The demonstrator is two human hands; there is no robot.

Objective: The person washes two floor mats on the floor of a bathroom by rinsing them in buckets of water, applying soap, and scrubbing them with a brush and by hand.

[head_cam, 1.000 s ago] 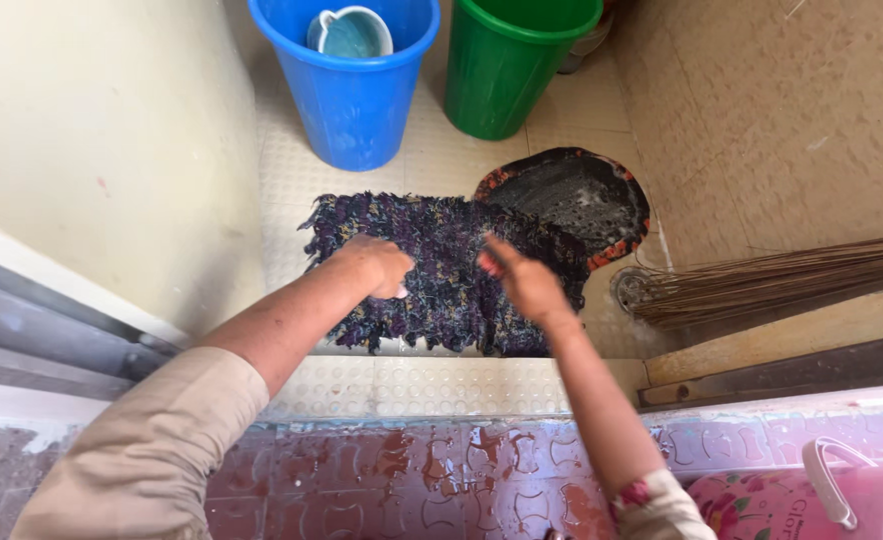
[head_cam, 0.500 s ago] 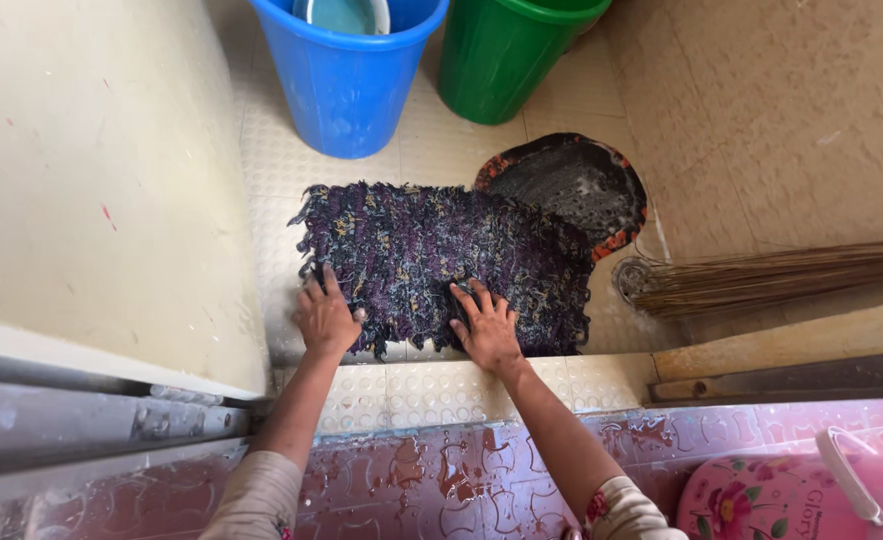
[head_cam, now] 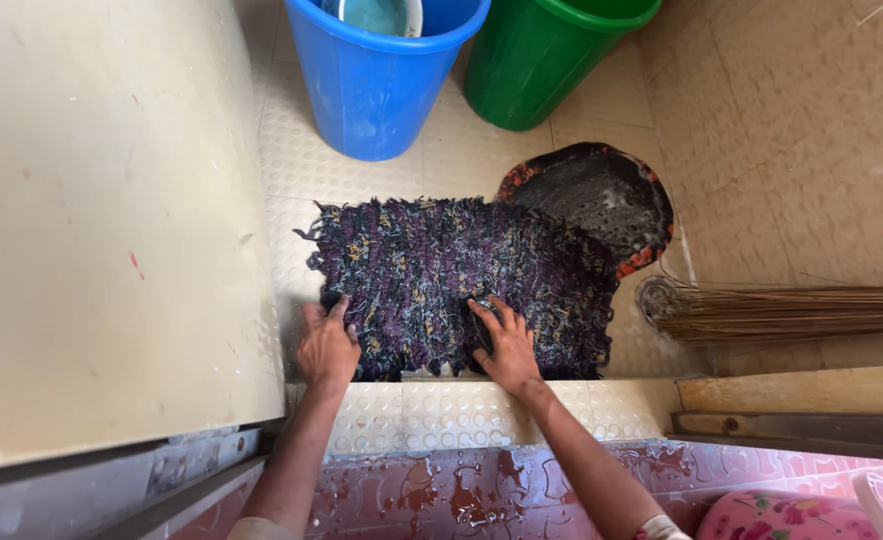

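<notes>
Both hands have slid back to the near edge of the mat since a second ago, when they were up over its middle, and they're barely changed from half a second back. Big picture first: pale studded floor tiles (head_cam: 482,410), wet and bumpy, with a glossy red patterned floor (head_cam: 442,490) nearer the camera. On the tiles lies the shaggy purple mat (head_cam: 452,280), flat, rectangular, ragged woven strips flecked yellow, sodden by the look of it. Tucked under its far right corner sits a dark round mat (head_cam: 602,195) with an orange rim. Behind, a blue bucket (head_cam: 377,85) and a green bucket (head_cam: 537,65), smooth plastic. Off right, a bundle broom (head_cam: 782,312) of thin stiff twigs.

Left hand (head_cam: 327,345) presses on the near left corner, fingers spread flat. Right hand (head_cam: 507,345) lies on the near edge, fingers apart and curling into the pile, over something dark I can't make out.

My read: it's a pressing or scrubbing stage on the mat; a next move would call for firm downward pressure and a steady grip on that floppy fringe.
</notes>
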